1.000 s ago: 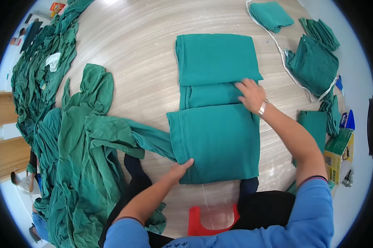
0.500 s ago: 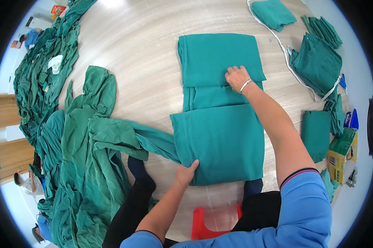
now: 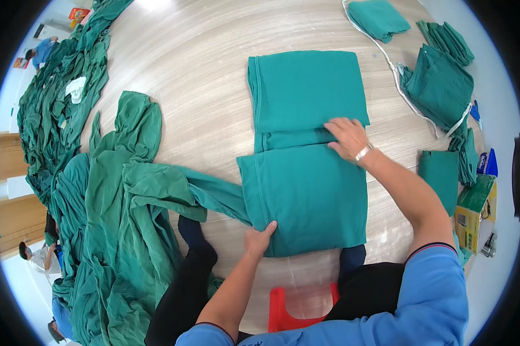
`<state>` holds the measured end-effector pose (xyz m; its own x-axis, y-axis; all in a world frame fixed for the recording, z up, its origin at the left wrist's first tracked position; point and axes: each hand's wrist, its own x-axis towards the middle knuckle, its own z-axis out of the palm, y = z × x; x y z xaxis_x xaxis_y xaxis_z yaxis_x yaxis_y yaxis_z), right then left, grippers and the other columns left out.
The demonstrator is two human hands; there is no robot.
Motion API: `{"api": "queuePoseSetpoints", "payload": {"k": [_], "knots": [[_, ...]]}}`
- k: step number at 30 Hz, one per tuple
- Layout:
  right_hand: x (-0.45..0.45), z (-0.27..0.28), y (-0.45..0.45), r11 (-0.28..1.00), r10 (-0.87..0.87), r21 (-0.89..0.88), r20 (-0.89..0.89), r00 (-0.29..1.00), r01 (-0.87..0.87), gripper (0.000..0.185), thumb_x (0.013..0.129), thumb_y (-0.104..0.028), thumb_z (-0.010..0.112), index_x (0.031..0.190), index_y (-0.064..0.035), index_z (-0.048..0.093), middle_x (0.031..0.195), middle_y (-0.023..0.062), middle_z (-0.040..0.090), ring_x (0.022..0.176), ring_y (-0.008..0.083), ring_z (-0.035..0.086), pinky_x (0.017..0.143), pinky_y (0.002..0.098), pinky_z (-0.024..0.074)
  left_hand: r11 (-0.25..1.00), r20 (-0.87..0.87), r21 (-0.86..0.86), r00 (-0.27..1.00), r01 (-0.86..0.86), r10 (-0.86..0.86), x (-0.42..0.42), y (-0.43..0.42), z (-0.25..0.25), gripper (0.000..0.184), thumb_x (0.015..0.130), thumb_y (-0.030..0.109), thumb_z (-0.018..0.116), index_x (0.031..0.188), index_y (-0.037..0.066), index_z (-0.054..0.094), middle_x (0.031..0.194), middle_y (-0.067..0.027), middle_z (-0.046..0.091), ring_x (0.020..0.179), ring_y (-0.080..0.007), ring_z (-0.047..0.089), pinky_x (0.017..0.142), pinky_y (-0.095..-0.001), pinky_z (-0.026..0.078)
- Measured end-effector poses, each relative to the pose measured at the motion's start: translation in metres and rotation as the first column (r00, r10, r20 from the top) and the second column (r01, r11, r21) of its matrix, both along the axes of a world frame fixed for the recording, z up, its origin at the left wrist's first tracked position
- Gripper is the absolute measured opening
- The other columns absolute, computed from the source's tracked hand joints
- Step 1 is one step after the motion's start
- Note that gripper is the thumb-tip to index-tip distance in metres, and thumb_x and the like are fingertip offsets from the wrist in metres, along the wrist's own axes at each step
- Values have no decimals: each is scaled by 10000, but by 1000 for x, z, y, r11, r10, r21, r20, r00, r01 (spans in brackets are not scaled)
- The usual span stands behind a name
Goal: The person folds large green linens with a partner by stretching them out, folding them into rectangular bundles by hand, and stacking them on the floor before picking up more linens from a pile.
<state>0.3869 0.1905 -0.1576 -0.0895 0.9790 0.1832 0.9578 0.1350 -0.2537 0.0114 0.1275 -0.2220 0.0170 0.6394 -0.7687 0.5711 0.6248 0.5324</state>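
Moved since the earlier frame: right hand (image 3: 347,138), drawn from atop the upper panel (image 3: 309,89) back to its near edge, curled fingers now extended; near edge itself brought closer to the lower panel (image 3: 309,202), with a narrower strip (image 3: 294,138) between. Unmoved: left hand (image 3: 261,238). Across the whole view, a pale wood-grain surface (image 3: 202,63). Along its left side, a long heap of loose green cloth (image 3: 121,254), crumpled and twisted, with one tapering length reaching to the left edge of the folded cloth. At centre, directly before the wearer, folded green cloth (image 3: 306,158), lying flat in two broad panels. At far right, smaller folded green pieces (image 3: 439,86), edged by a white cord (image 3: 397,81); nearer, a yellow and green box (image 3: 476,216). At the lower border, between black-trousered legs, a red plastic object (image 3: 283,323). Right hand: palm down at the right end of the strip, fingers slightly spread along the upper panel's edge, thumb near the lower panel's edge; impossible to tell whether pinching. Left hand: thumb on top of the lower panel near its lower left corner, remaining fingers hidden, their state impossible to tell. Smallest: silvery bracelet (image 3: 362,152), around the right wrist.
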Motion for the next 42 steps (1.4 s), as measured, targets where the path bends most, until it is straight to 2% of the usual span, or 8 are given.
{"api": "queuePoseSetpoints", "payload": {"k": [4,8,12,15,20,26,38,42], "knots": [[-5,-13,-132,734,-628,-423,-128,768,531,704,696,-446,655,1166,33,443,1067,210,511,987,362,498,811,435,421,933,275,-357,959,39,65,3,23,33,520,741,192,690,1141,-69,484,1090,-182,567,963,-283,574,814,-373,471],[-68,-36,-224,201,-944,-979,-182,-276,-41,702,721,-400,679,1180,82,456,1137,198,539,1012,299,539,857,393,438,735,440,-667,860,119,260,28,58,106,479,806,61,586,1227,-54,390,1185,-195,489,1029,-322,530,881,-429,464],[-35,57,-175,478,-848,-867,-414,-330,-140,489,768,-227,650,1153,37,506,1040,147,596,894,248,592,770,363,480,837,512,-548,786,-12,347,47,122,189,459,852,302,516,1176,-16,448,1109,-164,547,920,-280,576,737,-377,503],[44,106,-117,800,-562,-549,-540,-627,-244,639,813,-587,457,1060,-4,549,886,106,625,760,208,613,667,357,506,927,694,-366,640,-78,328,89,187,239,632,848,596,357,1056,23,526,891,-135,619,725,-232,601,582,-301,465],[100,79,-10,598,-737,-740,-658,-150,308,729,776,-582,508,1199,5,422,995,124,581,910,205,578,707,411,479,897,75,419,979,140,-188,135,276,124,684,774,515,576,1163,-38,471,1063,-182,570,918,-287,579,733,-355,476],[77,-50,29,680,-725,-505,-570,385,532,707,641,-405,725,1114,71,502,1093,234,560,977,316,576,828,338,464,936,94,335,985,105,-144,176,259,11,699,597,204,783,1161,-61,467,1092,-186,563,960,-299,559,835,-392,453],[-17,31,-206,505,-792,-818,-314,-523,-274,446,694,-189,714,1063,29,589,1037,139,609,921,222,591,820,340,469,910,370,-406,925,81,83,50,54,63,603,770,213,646,1268,-9,387,1239,-161,468,1089,-322,484,935,-438,395],[-38,68,-254,466,-848,-877,-480,-226,117,488,663,-188,736,1068,34,581,1060,145,601,958,254,576,856,346,444,894,399,-332,904,299,-154,65,58,94,566,749,163,648,1226,-42,423,1155,-168,526,1002,-315,536,899,-431,422]]}}
